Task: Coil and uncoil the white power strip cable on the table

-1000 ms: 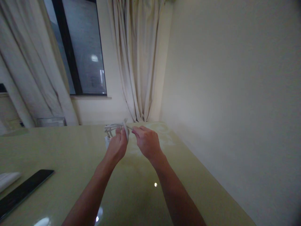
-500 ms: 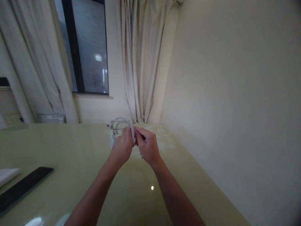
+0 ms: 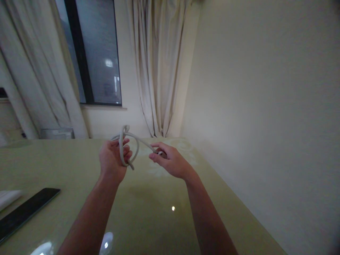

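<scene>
A pale grey-white cable (image 3: 137, 148) hangs in loose loops from my left hand (image 3: 113, 159), whose fingers curl around it with the palm turned inward. From those loops one length runs across to my right hand (image 3: 172, 159). There, thumb and fingers are closed on the cable's end, a plug (image 3: 161, 154) partly hidden by the hand. Both hands are held apart above the far part of the table (image 3: 148, 205).
A flat black slab-like object (image 3: 29, 212) lies at the table's left, beside a white object (image 3: 9, 198). A plain wall (image 3: 252, 124) borders the table on the right. Curtains (image 3: 159, 71) and a window (image 3: 98, 53) stand behind.
My hands were close together on the bundled cable. Now they have moved apart, left hand leftward and right hand slightly rightward, with a length of cable drawn out between them.
</scene>
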`<state>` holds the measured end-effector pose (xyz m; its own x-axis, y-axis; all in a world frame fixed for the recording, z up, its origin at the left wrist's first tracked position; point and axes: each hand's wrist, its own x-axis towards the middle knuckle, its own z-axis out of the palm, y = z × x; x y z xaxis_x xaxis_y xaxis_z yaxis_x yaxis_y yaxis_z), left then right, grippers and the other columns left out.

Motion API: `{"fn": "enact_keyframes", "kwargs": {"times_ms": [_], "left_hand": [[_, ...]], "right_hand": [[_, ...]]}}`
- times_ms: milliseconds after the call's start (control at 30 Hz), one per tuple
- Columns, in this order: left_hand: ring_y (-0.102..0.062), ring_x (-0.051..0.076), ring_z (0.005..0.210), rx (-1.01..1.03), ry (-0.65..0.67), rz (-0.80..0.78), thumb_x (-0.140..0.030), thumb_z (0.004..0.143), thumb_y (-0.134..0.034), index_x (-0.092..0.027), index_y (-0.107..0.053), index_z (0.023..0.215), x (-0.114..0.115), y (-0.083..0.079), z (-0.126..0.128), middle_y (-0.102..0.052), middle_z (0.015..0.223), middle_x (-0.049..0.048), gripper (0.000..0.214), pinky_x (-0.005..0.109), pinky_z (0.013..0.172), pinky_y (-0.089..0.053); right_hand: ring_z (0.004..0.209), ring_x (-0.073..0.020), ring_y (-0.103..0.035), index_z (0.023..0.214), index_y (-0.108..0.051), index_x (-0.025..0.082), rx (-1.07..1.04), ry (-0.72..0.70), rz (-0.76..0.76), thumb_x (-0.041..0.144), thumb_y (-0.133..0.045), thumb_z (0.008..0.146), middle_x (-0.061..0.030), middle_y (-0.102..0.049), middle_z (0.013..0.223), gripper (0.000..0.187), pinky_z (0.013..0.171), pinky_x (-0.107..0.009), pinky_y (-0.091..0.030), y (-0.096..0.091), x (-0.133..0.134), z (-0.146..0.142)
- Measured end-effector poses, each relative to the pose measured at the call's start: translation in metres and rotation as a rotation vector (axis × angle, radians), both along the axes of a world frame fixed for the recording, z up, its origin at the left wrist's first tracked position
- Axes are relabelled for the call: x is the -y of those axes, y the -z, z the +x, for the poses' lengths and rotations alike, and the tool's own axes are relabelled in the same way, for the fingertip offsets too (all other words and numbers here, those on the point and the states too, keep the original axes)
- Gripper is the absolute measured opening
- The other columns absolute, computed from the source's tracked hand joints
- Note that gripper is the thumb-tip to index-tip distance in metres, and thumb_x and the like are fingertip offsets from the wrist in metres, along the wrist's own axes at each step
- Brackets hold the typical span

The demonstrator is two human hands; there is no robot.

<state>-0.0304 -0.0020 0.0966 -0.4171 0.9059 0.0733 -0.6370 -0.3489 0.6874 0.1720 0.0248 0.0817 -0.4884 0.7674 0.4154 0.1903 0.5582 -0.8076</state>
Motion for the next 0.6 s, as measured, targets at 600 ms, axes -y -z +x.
{"fn": "enact_keyframes", "kwargs": {"times_ms": [600], "left_hand": [[-0.047, 0.002, 0.049, 0.058, -0.191, 0.028, -0.046, 0.104, -0.064, -0.017, -0.063, 0.090, -0.012, 0.007, 0.003, -0.063, 0.086, -0.0036, 0.032, 0.016, 0.043, -0.039]], "right_hand": [[0.083, -0.0151, -0.072, 0.120, -0.069, 0.021, -0.137, 0.148, 0.206, 0.025, -0.085, 0.082, -0.0053, -0.075, 0.107, 0.042, 0.080, -0.032, -0.063, -0.007, -0.005, 0.017]]}}
